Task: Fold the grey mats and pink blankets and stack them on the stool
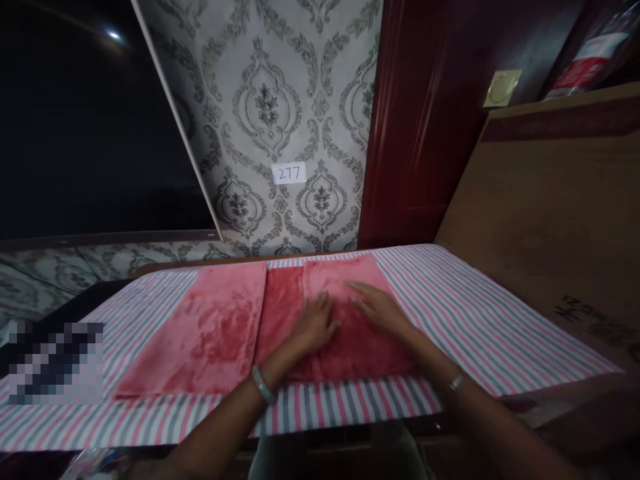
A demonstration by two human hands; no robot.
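A pink and red towel (225, 327) lies spread on a striped cloth, its left and right parts folded inward with a darker red strip showing between them. My left hand (316, 323) rests near the inner edge of the right folded part, thumb apart from the fingers. Just to its right, my right hand (379, 309) lies over the same folded part, fingers stretched out. Neither hand appears to grasp anything. Both hands are slightly blurred, and the towel beneath them is partly hidden.
Pink, grey and white stripes mark the cloth (460, 300) covering the table. A large cardboard box (550, 200) stands at the right, with a plastic bottle (590, 63) above it. A dark television screen (95, 133) is at the left. Behind, a paper label (289, 173) is on the patterned wall.
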